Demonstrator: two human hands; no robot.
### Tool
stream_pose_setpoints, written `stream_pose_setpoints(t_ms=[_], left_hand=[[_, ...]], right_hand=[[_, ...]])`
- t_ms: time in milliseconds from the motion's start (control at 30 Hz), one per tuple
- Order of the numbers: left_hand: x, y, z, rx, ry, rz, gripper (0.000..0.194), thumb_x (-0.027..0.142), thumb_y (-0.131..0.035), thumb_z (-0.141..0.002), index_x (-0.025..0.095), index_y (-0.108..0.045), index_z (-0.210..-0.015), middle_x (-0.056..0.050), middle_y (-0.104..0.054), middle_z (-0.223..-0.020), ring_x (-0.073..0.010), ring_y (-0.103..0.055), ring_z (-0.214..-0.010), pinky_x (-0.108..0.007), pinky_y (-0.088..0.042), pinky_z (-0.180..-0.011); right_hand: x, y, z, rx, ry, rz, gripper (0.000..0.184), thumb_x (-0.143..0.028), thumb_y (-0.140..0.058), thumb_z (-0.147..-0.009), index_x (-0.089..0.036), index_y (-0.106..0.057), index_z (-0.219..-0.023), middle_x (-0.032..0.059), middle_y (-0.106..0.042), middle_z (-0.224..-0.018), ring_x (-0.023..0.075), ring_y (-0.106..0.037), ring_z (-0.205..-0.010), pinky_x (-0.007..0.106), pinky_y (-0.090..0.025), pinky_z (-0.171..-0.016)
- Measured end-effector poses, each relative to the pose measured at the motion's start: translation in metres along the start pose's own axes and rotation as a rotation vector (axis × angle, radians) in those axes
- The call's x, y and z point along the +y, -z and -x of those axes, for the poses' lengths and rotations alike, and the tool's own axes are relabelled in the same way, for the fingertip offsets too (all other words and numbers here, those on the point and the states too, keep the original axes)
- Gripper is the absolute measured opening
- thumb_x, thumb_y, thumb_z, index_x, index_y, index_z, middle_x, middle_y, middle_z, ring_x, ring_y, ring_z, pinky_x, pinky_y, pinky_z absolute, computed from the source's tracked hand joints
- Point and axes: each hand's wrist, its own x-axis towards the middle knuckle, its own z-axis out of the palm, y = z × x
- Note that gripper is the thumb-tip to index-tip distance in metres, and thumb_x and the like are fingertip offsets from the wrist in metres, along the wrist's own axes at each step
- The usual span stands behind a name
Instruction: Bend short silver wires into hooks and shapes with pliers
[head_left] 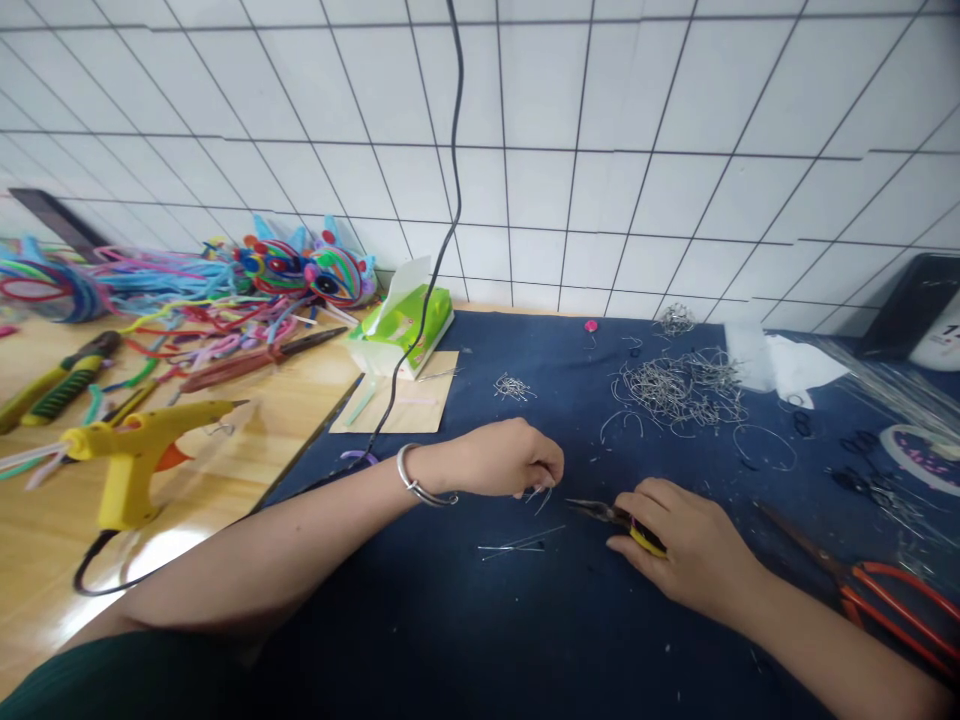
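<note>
My left hand point(517, 460), with a silver bangle at the wrist, is closed in a pinch on thin bent wire pieces point(540, 495) that stick out below the fingertips. To its right my right hand point(671, 535) is wrapped round yellow-handled pliers point(637, 530). The pliers' dark pointed jaws are directed left at the wires, with a gap between. Below my left hand, a few straight wires point(517, 546) lie crossed on the dark blue cloth point(480, 640). A small heap of bent wire pieces point(513, 387) sits beyond that hand, and a large tangle of wire loops point(675, 390) lies farther right.
A yellow glue gun point(127, 460), green-handled pliers point(67, 385) and colourful pipe cleaners point(187, 310) cover the left table. A green tissue box point(412, 325) stands behind my left arm, where a black cable point(456, 150) hangs. Orange-handled scissors point(892, 600) lie beside my right forearm.
</note>
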Motion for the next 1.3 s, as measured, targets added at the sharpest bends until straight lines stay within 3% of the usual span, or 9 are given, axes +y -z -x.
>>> stream_pose_setpoints(t_ms=[267, 400, 533, 767, 900, 1300], left_hand=[[0.006, -0.002, 0.002, 0.117, -0.066, -0.254, 0.022, 0.013, -0.040, -0.079, 0.018, -0.061, -0.083, -0.002, -0.060, -0.074, -0.0112, -0.054, -0.067, -0.023, -0.037, -0.061], [0.006, -0.005, 0.001, 0.161, -0.084, -0.279, 0.020, 0.012, -0.041, -0.077, 0.016, -0.060, -0.079, -0.003, -0.059, -0.081, -0.0124, -0.053, -0.074, -0.023, -0.038, -0.066], [0.006, -0.004, 0.000, 0.155, -0.016, -0.119, 0.017, 0.014, -0.040, -0.078, 0.016, -0.057, -0.080, 0.000, -0.057, -0.072, -0.0093, -0.051, -0.064, -0.022, -0.037, -0.059], [-0.005, -0.007, -0.007, 0.043, 0.153, 0.470, 0.013, 0.025, -0.046, -0.079, 0.014, -0.053, -0.082, -0.001, -0.058, -0.072, -0.0060, -0.048, -0.053, -0.019, -0.039, -0.051], [-0.007, -0.010, -0.009, 0.023, 0.195, 0.680, 0.014, 0.026, -0.050, -0.078, 0.013, -0.053, -0.080, 0.000, -0.056, -0.069, -0.0042, -0.044, -0.048, -0.017, -0.031, -0.042], [-0.005, -0.013, -0.009, -0.016, 0.213, 0.777, 0.012, 0.025, -0.051, -0.076, 0.013, -0.054, -0.076, 0.001, -0.055, -0.065, -0.0031, -0.041, -0.045, -0.017, -0.029, -0.041]], right_hand=[[0.001, 0.000, 0.000, -0.008, -0.001, 0.004, 0.023, -0.036, -0.050, -0.079, -0.019, -0.055, -0.093, 0.0047, -0.054, -0.082, 0.0157, -0.052, -0.074, 0.028, -0.043, -0.063], [0.000, 0.000, 0.001, -0.023, -0.005, 0.015, 0.024, -0.037, -0.049, -0.080, -0.019, -0.054, -0.095, 0.0048, -0.054, -0.082, 0.0160, -0.051, -0.074, 0.028, -0.042, -0.063], [0.000, 0.002, 0.001, 0.040, 0.022, 0.134, 0.023, -0.035, -0.049, -0.080, -0.018, -0.055, -0.095, 0.0055, -0.054, -0.081, 0.0169, -0.050, -0.074, 0.029, -0.039, -0.064], [0.007, 0.009, 0.005, 0.235, 0.148, 0.504, 0.025, -0.034, -0.052, -0.079, -0.019, -0.057, -0.099, 0.0052, -0.057, -0.080, 0.0176, -0.049, -0.071, 0.031, -0.035, -0.064], [0.006, 0.012, 0.006, 0.254, 0.201, 0.558, 0.026, -0.034, -0.054, -0.079, -0.021, -0.056, -0.101, 0.0048, -0.058, -0.083, 0.0182, -0.050, -0.074, 0.032, -0.035, -0.064], [0.003, 0.013, 0.007, 0.256, 0.249, 0.586, 0.025, -0.030, -0.056, -0.077, -0.020, -0.056, -0.101, 0.0038, -0.059, -0.081, 0.0173, -0.050, -0.072, 0.031, -0.037, -0.064]])
